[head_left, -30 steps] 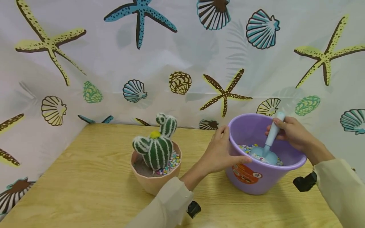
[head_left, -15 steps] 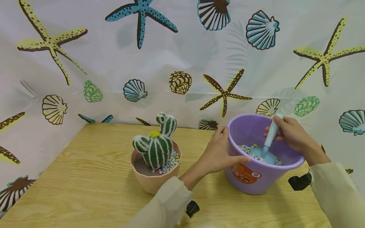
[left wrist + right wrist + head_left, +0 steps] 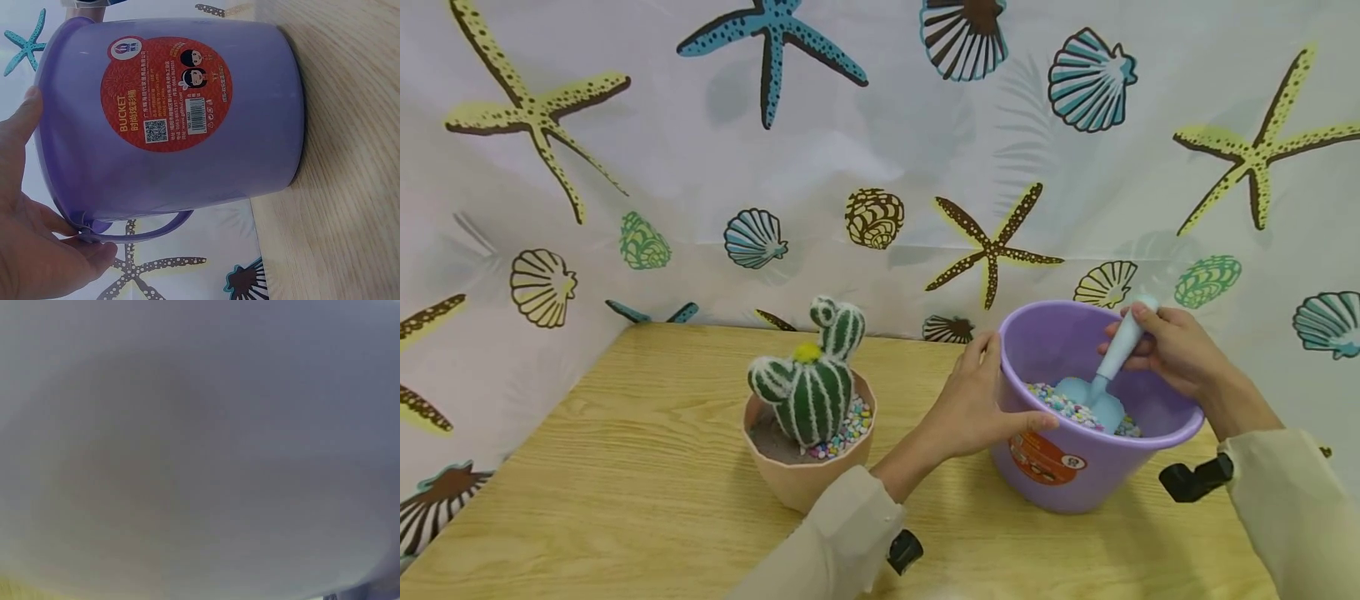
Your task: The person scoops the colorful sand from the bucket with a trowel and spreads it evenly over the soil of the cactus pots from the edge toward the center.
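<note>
A purple bucket with a red label stands on the table, holding small multicoloured pebbles. My left hand grips its left side, thumb against the wall below the rim. In the left wrist view, the fingers of that hand hook round the rim near the purple bail handle. My right hand, over the bucket's right side, holds a light-blue plastic shovel by its handle. The blade slants down among the pebbles, partly hidden by them. Only a blurred pale surface fills most of the right wrist view.
Left of the bucket, a peach flowerpot holds a green knitted cactus with grey soil and coloured pebbles around it. The wooden table ends at a hanging cloth printed with starfish and shells.
The shovel has first moved slightly left, then back right, its handle now leaning further right. More pebbles show over the blade's left side. The left hand and bucket have hardly moved.
</note>
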Demonstrator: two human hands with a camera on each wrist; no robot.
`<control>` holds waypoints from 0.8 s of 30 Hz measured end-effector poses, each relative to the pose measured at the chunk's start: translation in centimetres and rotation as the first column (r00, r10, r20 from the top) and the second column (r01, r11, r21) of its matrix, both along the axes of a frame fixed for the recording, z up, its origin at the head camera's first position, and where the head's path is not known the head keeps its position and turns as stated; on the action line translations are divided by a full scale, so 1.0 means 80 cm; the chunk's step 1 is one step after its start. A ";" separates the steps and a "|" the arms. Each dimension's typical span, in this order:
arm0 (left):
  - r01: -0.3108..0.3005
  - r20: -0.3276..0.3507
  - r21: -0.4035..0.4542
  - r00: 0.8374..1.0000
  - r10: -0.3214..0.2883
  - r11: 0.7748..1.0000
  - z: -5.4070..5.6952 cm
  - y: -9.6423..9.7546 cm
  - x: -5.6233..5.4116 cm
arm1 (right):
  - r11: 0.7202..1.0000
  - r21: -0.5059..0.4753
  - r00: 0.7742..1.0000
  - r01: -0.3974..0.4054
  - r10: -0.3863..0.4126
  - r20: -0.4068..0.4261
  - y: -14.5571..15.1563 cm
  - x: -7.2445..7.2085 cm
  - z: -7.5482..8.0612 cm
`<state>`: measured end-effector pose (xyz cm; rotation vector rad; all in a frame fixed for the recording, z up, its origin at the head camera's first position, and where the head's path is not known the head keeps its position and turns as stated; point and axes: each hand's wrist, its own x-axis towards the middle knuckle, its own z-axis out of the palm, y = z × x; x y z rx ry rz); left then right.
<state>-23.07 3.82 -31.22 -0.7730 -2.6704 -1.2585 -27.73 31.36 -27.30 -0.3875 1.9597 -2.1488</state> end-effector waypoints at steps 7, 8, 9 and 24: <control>0.006 0.002 -0.014 1.000 -0.006 1.000 0.001 0.002 -0.001 | 0.978 -0.197 0.990 0.070 -0.044 0.132 0.002 0.008 0.004; 0.004 0.004 -0.012 1.000 -0.004 1.000 0.001 0.002 -0.001 | 0.976 -0.209 0.990 0.066 -0.038 0.133 0.001 0.008 0.005; 0.001 0.004 -0.010 1.000 -0.001 1.000 0.001 0.002 -0.001 | 0.975 -0.213 0.990 0.064 -0.036 0.136 0.001 0.008 0.005; -0.005 0.030 0.012 1.000 0.005 1.000 -0.004 0.000 0.001 | 0.951 -0.249 0.981 -0.185 0.196 0.018 -0.008 0.009 0.000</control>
